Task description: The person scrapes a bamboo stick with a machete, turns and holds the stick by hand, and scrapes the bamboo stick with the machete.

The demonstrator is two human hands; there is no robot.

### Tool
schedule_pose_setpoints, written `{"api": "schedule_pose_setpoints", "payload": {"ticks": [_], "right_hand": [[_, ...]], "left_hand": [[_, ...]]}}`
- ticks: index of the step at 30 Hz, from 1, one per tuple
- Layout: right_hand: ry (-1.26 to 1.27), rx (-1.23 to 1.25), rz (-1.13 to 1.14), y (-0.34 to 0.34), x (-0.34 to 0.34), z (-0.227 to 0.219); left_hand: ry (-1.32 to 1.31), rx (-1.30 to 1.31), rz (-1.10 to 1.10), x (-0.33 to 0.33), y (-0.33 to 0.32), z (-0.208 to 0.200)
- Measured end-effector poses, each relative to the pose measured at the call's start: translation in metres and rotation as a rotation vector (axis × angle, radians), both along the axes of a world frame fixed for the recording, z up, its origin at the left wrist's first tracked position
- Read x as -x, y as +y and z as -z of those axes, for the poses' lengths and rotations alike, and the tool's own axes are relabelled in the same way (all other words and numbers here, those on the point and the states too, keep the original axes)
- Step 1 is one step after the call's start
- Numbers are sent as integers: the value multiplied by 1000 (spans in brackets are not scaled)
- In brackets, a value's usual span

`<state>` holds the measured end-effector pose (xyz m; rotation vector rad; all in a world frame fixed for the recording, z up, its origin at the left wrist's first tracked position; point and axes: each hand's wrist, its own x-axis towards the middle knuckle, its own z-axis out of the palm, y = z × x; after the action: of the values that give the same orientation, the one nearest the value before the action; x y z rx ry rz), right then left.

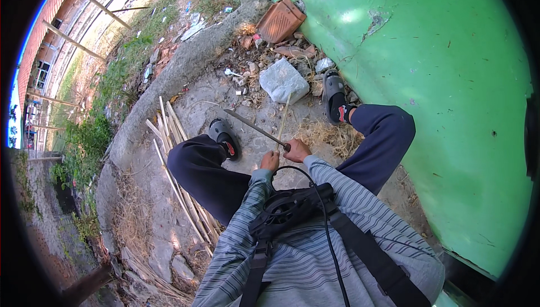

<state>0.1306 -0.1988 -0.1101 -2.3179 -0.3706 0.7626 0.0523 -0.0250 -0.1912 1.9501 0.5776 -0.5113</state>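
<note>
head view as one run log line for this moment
left hand: holds thin strip | right hand: holds long blade | blade: crosses strip | pale block: ahead

Blade (pixel 253 126) matt met., strip (pixel 284 120) woody, block (pixel 283 79) rough, stone-like, wall (pixel 433 70) semi-gloss w/ cracked pt.

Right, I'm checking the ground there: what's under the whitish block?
What lies directly under the whitish block is covered and cannot be seen. Rubble shows beside it, and the tip of a thin strip overlaps its near edge in this view.

Two hands (pixel 270 160) (pixel 298 151), one blade (pixel 253 125), one block (pixel 284 79), two shoes (pixel 334 86)
</note>
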Motion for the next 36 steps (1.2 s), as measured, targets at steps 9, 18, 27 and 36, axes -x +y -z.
{"api": "schedule_pose_setpoints", "payload": {"ticks": [9, 18, 27, 36], "right_hand": [[72, 90, 140, -3, -13, 14], [18, 151, 132, -10, -23, 17], [21, 129, 19, -11, -18, 8], [15, 39, -31, -16, -18, 11]], "left_hand": [[85, 207, 103, -5, -11, -47], [429, 536, -231, -13, -18, -82], [414, 461, -295, -8, -14, -86], [278, 238, -56, -3, -7, -62]]}}
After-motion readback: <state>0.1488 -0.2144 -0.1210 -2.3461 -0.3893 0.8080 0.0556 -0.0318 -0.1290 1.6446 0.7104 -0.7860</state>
